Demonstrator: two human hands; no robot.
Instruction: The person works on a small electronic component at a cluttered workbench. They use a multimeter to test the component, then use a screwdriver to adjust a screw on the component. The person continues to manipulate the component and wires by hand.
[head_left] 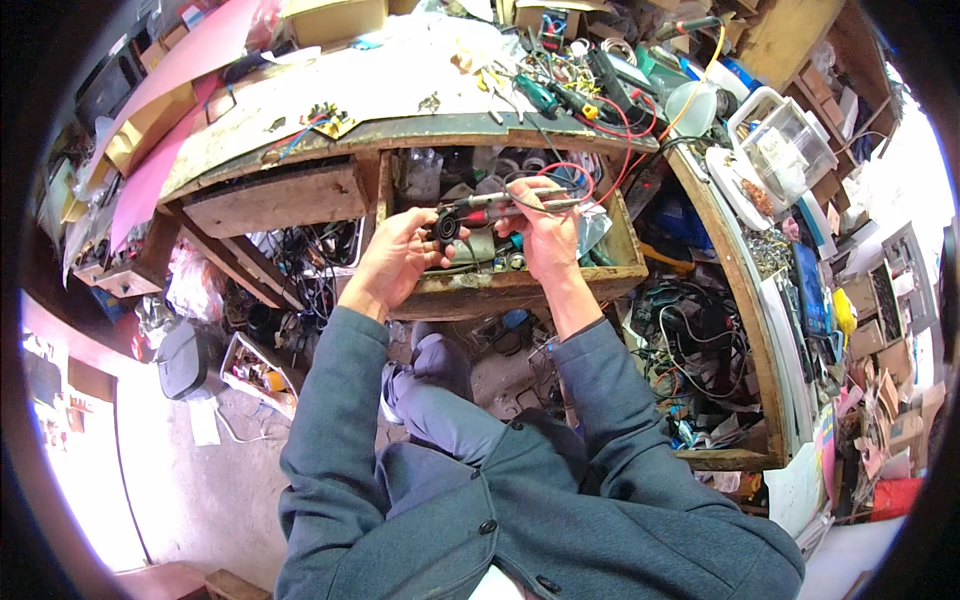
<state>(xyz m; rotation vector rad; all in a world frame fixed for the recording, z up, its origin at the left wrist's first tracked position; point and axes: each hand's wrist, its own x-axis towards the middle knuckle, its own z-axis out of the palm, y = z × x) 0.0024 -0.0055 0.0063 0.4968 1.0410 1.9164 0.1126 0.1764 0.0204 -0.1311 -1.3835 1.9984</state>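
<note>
A small round black part [446,230] is held in the fingertips of my left hand [395,262], above the open wooden drawer [520,290]. My right hand [548,235] is closed around two test probes, a grey one [487,199] and a red one [484,215]. Their tips point left and reach the black part; whether they touch its contacts is too small to tell. A red test lead [628,160] loops from beside my right hand up to the bench. Cables, bags and small parts fill the drawer beneath my hands.
On the bench top [385,95] lie a small circuit board [330,122] with wires, a green-handled screwdriver [537,95] and tangled leads. A clear plastic container [790,145] stands at the right. Cables crowd the lower right compartment [690,330]. A parts box [258,372] sits on the floor.
</note>
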